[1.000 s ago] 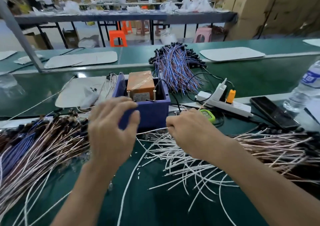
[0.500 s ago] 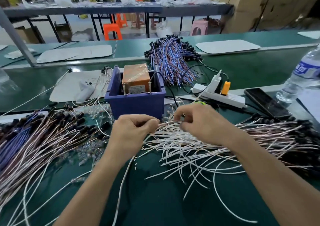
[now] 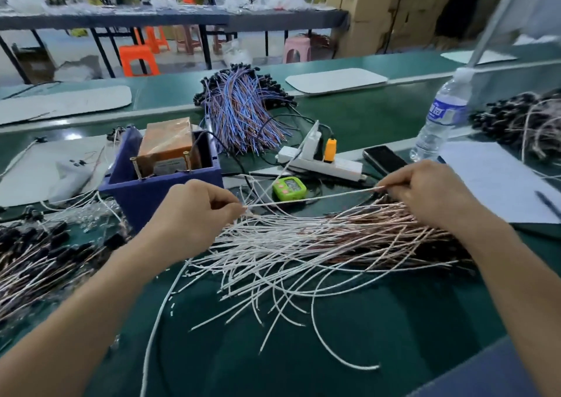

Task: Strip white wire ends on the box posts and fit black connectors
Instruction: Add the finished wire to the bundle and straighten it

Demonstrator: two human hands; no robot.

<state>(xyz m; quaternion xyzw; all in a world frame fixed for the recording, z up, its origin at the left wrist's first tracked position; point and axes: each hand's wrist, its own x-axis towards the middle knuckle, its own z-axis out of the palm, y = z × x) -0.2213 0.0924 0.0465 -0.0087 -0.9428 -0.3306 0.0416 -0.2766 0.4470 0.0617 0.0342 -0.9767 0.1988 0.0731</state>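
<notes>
White wire (image 3: 312,197): light, thin, bendy; grip near ends. Left hand (image 3: 194,214) & right hand (image 3: 425,190) pinch it taut btwn them.

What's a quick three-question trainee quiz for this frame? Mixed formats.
1. True or false: the left hand and right hand pinch one white wire stretched between them.
2. What sits just beyond that wire? A) green timer B) scissors C) mug
3. Fill in: the two brass posts stand in a ____ box.
Key: 1 true; 2 A; 3 blue.
</notes>
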